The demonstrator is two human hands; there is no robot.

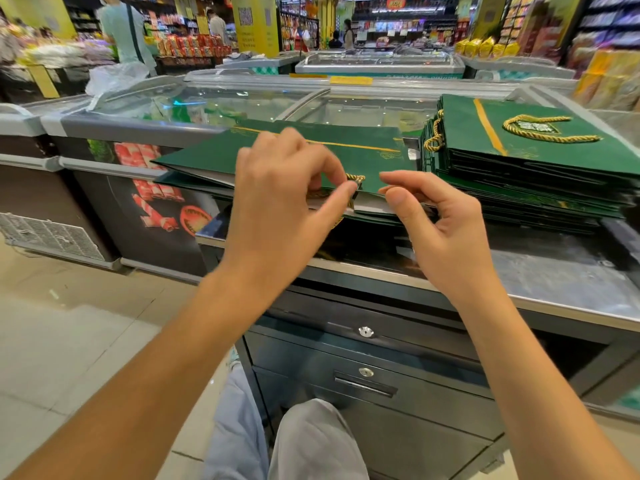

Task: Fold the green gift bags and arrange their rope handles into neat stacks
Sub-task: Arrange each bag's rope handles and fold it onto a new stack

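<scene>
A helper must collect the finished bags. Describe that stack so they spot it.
Find the steel counter before the glass-topped freezers. At its right end sits a tall stack of green bags, a gold rope handle curled on top; the left hand and right hand work on the lower pile beside it.

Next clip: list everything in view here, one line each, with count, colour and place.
Loose gift bags: a few, dark green, flat on the counter, centre.
Stack of gift bags: one, dark green, counter right.
Top rope handle: one, gold, looped on the stack.
Near rope handle: one, gold, at the loose bags' front edge.
Counter: one, steel, drawers below.
Chest freezers: several, grey, glass-lidded, behind.
Shoppers: a few, far background.
Left hand: pinches the near rope handle.
Right hand: pinches the top loose bag's edge.
</scene>
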